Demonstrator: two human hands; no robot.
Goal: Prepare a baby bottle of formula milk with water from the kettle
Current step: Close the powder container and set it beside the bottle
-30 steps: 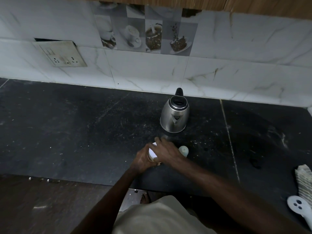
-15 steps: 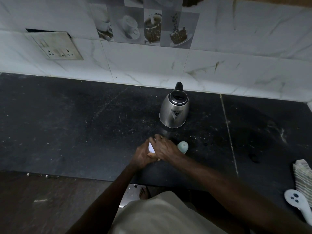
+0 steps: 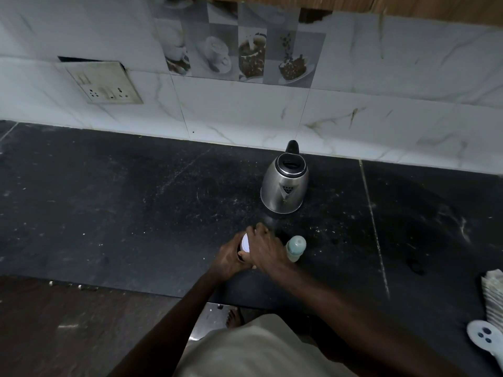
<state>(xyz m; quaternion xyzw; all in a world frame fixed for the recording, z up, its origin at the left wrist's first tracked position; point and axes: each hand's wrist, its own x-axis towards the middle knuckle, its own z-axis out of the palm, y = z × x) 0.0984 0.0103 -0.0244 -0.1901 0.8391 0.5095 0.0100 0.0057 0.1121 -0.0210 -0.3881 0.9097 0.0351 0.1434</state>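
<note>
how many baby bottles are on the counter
1: the baby bottle stands on the counter just right of the hands, in front of the kettle. None seems hidden.

Kettle (image 3: pixel 284 186) – glossy steel; counter (image 3: pixel 136 213) – matt stone.

No readable text anywhere I can see. Kettle (image 3: pixel 284 186) has only a small triangular mark on its front, no lettering legible. Tin (image 3: pixel 245 244) under my hands shows no label.

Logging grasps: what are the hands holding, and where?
Both grip a white-lidded container: left hand around its side, right hand over the lid.
</note>
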